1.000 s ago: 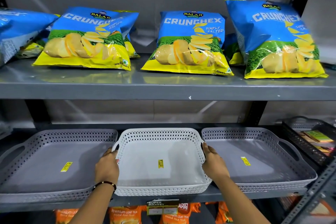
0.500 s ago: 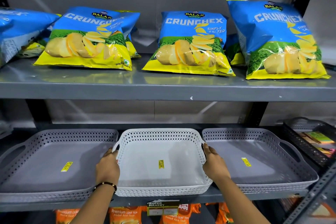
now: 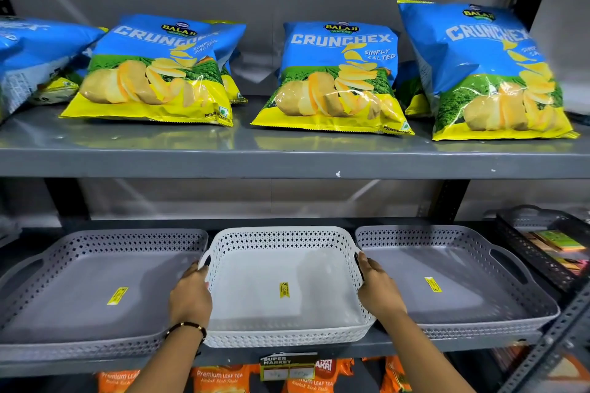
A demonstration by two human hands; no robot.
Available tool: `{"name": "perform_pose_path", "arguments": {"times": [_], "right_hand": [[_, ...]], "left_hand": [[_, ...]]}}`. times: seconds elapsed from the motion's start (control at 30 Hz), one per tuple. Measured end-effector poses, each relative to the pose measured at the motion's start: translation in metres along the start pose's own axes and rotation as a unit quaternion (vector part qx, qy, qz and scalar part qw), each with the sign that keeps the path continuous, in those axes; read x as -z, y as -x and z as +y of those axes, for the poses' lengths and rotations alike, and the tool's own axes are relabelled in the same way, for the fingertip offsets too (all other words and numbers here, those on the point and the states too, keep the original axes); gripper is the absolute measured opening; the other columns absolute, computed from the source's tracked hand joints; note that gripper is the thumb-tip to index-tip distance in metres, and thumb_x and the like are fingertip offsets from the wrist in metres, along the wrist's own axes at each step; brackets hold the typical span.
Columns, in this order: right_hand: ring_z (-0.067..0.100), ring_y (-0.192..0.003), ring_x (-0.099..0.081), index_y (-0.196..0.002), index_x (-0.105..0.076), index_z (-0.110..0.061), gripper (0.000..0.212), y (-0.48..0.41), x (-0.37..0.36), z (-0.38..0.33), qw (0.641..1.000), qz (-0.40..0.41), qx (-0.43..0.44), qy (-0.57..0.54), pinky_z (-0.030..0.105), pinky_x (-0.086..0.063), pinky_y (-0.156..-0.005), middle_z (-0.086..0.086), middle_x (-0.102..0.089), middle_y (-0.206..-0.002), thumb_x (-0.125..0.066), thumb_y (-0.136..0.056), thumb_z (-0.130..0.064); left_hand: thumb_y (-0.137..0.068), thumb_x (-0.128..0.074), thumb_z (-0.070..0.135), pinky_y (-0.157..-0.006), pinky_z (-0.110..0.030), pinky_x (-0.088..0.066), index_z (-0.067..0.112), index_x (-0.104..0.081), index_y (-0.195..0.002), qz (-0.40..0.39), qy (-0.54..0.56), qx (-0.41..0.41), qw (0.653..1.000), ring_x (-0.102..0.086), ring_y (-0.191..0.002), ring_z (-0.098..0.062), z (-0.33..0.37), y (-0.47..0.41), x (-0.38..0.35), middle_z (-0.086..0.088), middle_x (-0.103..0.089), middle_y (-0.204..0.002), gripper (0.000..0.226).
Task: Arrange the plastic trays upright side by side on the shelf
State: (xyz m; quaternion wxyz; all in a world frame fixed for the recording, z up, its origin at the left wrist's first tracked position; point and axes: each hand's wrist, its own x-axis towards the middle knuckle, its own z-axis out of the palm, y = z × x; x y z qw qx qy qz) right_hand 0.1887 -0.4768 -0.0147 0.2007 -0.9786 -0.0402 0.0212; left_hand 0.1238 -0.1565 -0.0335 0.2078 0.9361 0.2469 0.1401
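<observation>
A white perforated plastic tray (image 3: pixel 281 242) lies flat in the middle of the lower grey shelf (image 3: pixel 396 346). My left hand (image 3: pixel 191 295) grips its left handle and my right hand (image 3: pixel 376 287) grips its right handle. A grey tray (image 3: pixel 95 265) lies flat to its left and another grey tray (image 3: pixel 463 268) lies flat to its right, both touching or nearly touching the white one. Each tray carries a small yellow sticker inside.
Several blue and yellow crisp bags (image 3: pixel 338 73) lie on the upper shelf (image 3: pixel 287 163). A dark tray (image 3: pixel 542 242) with small packets sits at far right. Orange tea packets (image 3: pixel 217 376) fill the shelf below. A metal upright (image 3: pixel 562 338) stands at right.
Both hands stay on the white tray's handles. The view has shifted only slightly; the trays hold their places.
</observation>
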Motion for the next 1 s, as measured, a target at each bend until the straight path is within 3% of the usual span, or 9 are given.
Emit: {"name": "perform_pose_path", "arguments": {"times": [0.23, 0.63, 0.73, 0.77, 0.8, 0.87, 0.93, 1.0], "right_hand": [[0.038, -0.121, -0.048, -0.148, -0.015, -0.02, 0.076, 0.0, 0.002, -0.002, 1.0, -0.002, -0.006, 0.001, 0.044, -0.047, -0.096, 0.006, -0.026, -0.153, -0.036, -0.08, 0.006], [0.036, -0.123, -0.047, -0.148, -0.016, -0.019, 0.075, 0.0, -0.001, -0.001, 1.0, -0.005, -0.007, 0.002, 0.041, -0.046, -0.096, 0.005, -0.025, -0.154, -0.036, -0.08, 0.007], [0.035, -0.125, -0.045, -0.147, -0.019, -0.017, 0.067, 0.004, 0.002, -0.006, 0.999, -0.005, -0.032, 0.037, 0.046, -0.042, -0.1, 0.008, -0.025, -0.154, -0.038, -0.084, 0.0], [0.034, -0.124, -0.048, -0.143, -0.027, -0.013, 0.059, 0.008, 0.003, -0.011, 0.995, 0.047, -0.027, 0.082, 0.049, -0.04, -0.101, 0.01, -0.031, -0.151, -0.041, -0.086, -0.006], [0.033, -0.116, -0.054, -0.134, -0.041, -0.008, 0.049, 0.012, 0.004, -0.017, 0.985, 0.125, -0.001, 0.115, 0.051, -0.041, -0.098, 0.013, -0.045, -0.142, -0.045, -0.086, -0.011], [0.03, -0.084, -0.066, -0.1, -0.064, -0.008, 0.027, 0.026, 0.012, -0.038, 0.952, 0.252, 0.09, 0.148, 0.045, -0.049, -0.081, 0.011, -0.07, -0.102, -0.049, -0.079, -0.015], [0.027, -0.063, -0.061, -0.074, -0.062, -0.013, 0.017, 0.042, 0.022, -0.064, 0.915, 0.324, 0.2, 0.133, 0.034, -0.043, -0.065, 0.004, -0.067, -0.072, -0.046, -0.076, -0.017], [0.027, -0.058, -0.054, -0.068, -0.057, -0.013, 0.014, 0.063, 0.03, -0.09, 0.869, 0.385, 0.295, 0.097, 0.034, -0.031, -0.059, 0.003, -0.058, -0.064, -0.048, -0.078, -0.015]], "left_hand": [[-0.09, -0.046, -0.002, -0.096, -0.046, -0.05, 0.015, -0.054, -0.129, -0.006, -0.004, -0.002, 1.0, -0.059, -0.113, -0.035, 0.002, 0.0, 0.003, -0.008, -0.051, -0.14, 0.043], [-0.091, -0.044, -0.001, -0.083, -0.043, -0.054, 0.013, -0.059, -0.121, 0.009, -0.031, -0.016, 0.999, -0.064, -0.102, -0.035, 0.004, 0.005, 0.004, -0.01, -0.059, -0.129, 0.036], [-0.091, -0.047, 0.003, -0.093, -0.047, -0.052, 0.014, -0.058, -0.122, 0.0, -0.03, -0.01, 0.999, -0.055, -0.118, -0.035, 0.005, 0.005, 0.008, -0.009, -0.049, -0.14, 0.035], [-0.089, -0.05, 0.005, -0.098, -0.05, -0.048, 0.016, -0.059, -0.122, 0.022, -0.041, -0.022, 0.999, -0.048, -0.127, -0.035, 0.007, 0.007, 0.01, -0.007, -0.044, -0.145, 0.036], [-0.086, -0.055, 0.005, -0.101, -0.052, -0.045, 0.017, -0.063, -0.118, 0.061, -0.061, -0.054, 0.995, -0.044, -0.131, -0.034, 0.011, 0.01, 0.014, -0.005, -0.045, -0.146, 0.034], [-0.081, -0.06, 0.009, -0.096, -0.049, -0.048, 0.014, -0.072, -0.103, 0.142, -0.064, -0.179, 0.971, -0.058, -0.119, -0.031, 0.023, 0.017, 0.025, -0.006, -0.062, -0.13, 0.026], [-0.082, -0.051, 0.016, -0.086, -0.034, -0.052, 0.014, -0.075, -0.094, 0.203, -0.011, -0.311, 0.928, -0.072, -0.09, -0.023, 0.041, 0.03, 0.043, -0.002, -0.075, -0.105, 0.027], [-0.083, -0.052, 0.017, -0.077, -0.025, -0.046, 0.016, -0.075, -0.091, 0.254, 0.014, -0.415, 0.874, -0.072, -0.075, -0.017, 0.062, 0.049, 0.065, 0.002, -0.077, -0.089, 0.025]]}}
